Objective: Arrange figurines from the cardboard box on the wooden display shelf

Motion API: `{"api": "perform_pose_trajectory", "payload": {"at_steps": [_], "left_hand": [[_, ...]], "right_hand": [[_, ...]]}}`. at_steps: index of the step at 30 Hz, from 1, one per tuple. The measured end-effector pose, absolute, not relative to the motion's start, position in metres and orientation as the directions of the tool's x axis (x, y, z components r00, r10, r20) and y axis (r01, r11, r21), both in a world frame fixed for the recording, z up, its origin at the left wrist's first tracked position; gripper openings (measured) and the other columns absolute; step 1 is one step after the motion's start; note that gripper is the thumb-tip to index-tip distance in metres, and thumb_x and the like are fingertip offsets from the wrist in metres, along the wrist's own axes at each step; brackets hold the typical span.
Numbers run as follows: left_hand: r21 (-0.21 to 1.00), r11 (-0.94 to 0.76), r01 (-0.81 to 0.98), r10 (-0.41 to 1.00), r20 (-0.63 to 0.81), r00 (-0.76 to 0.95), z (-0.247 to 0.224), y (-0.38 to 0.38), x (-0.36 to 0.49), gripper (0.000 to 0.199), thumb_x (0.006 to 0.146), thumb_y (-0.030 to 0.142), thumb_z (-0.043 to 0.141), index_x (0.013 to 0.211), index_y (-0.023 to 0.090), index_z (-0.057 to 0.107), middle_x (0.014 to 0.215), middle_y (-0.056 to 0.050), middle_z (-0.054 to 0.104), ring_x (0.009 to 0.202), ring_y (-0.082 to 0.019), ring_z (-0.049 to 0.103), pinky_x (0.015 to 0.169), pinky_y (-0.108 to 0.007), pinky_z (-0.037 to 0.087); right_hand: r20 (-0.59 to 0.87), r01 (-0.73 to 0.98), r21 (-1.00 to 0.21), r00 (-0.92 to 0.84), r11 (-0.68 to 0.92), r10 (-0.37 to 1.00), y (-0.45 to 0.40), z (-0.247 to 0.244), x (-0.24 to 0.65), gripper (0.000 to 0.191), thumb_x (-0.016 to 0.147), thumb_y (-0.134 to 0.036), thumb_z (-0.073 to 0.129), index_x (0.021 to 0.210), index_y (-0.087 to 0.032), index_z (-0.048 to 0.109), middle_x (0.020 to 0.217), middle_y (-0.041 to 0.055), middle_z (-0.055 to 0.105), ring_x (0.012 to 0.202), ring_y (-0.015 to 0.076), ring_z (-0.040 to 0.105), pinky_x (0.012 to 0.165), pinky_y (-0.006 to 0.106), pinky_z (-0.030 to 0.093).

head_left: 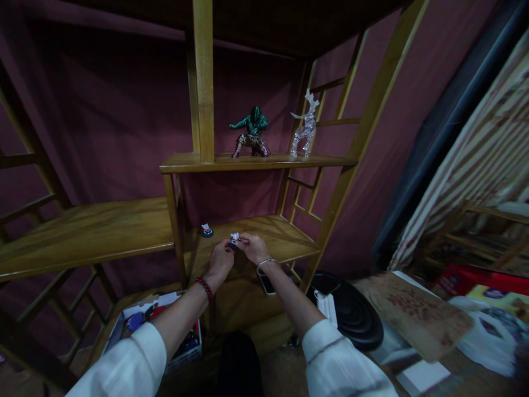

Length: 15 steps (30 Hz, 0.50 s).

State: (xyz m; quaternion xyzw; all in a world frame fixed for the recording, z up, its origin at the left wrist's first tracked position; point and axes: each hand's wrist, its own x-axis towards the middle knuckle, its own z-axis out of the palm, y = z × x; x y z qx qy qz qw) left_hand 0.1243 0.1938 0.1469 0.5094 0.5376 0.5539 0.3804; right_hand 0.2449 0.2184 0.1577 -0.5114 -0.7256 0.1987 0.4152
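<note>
Both hands meet over the lower right shelf (264, 237), around a small white cat-like figurine (235, 237) on a dark base. My left hand (221, 258) grips it from the left, fingers closed at the base. From the other side my right hand (253, 248) pinches it; the fingertips partly hide it. A similar small figurine (207, 230) on a dark round base stands on the same shelf, left of and behind my hands.
On the shelf above stand a green and purple crouching figure (252, 132) and a clear deer figurine (305, 127). Low at left is an open box (194, 342) of mixed items. A phone (267, 284) lies below my right wrist. Wooden posts (204, 82) divide the shelving.
</note>
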Motion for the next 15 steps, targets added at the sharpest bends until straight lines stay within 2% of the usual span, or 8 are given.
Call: {"api": "perform_pose_trajectory", "payload": {"at_steps": [4,8,15], "left_hand": [[0.962,-0.145,0.23,0.957,0.196,-0.216,0.15,0.194,0.125,0.03,0.063,0.006,0.051,0.087,0.018,0.065,0.076,-0.005,0.066,0.076,-0.018,0.059,0.075,-0.028,0.041],[0.956,-0.178,0.231,0.938,0.236,-0.254,0.156,0.195,0.127,0.03,0.061,0.003,0.051,0.081,0.017,0.067,0.074,-0.005,0.064,0.079,-0.019,0.058,0.079,-0.029,0.039],[0.955,-0.179,0.235,0.935,0.24,-0.263,0.152,0.209,0.13,0.033,0.061,0.0,0.049,0.086,0.015,0.066,0.089,-0.01,0.064,0.089,-0.02,0.056,0.084,-0.03,0.038]], "right_hand": [[0.402,0.574,-0.715,-0.13,0.399,0.906,0.227,0.153,0.245,0.017,0.07,-0.02,0.061,0.086,-0.025,0.066,0.078,-0.0023,0.068,0.072,0.0134,0.063,0.069,0.023,0.05],[0.405,0.541,-0.726,-0.162,0.424,0.9,0.233,0.149,0.245,0.02,0.069,-0.018,0.062,0.088,-0.026,0.065,0.079,-0.0031,0.068,0.072,0.0134,0.064,0.068,0.023,0.051],[0.379,0.434,-0.785,-0.228,0.442,0.897,0.24,0.146,0.243,0.035,0.064,-0.011,0.065,0.097,-0.022,0.06,0.089,-0.0003,0.067,0.077,0.0127,0.064,0.068,0.023,0.052]]}}
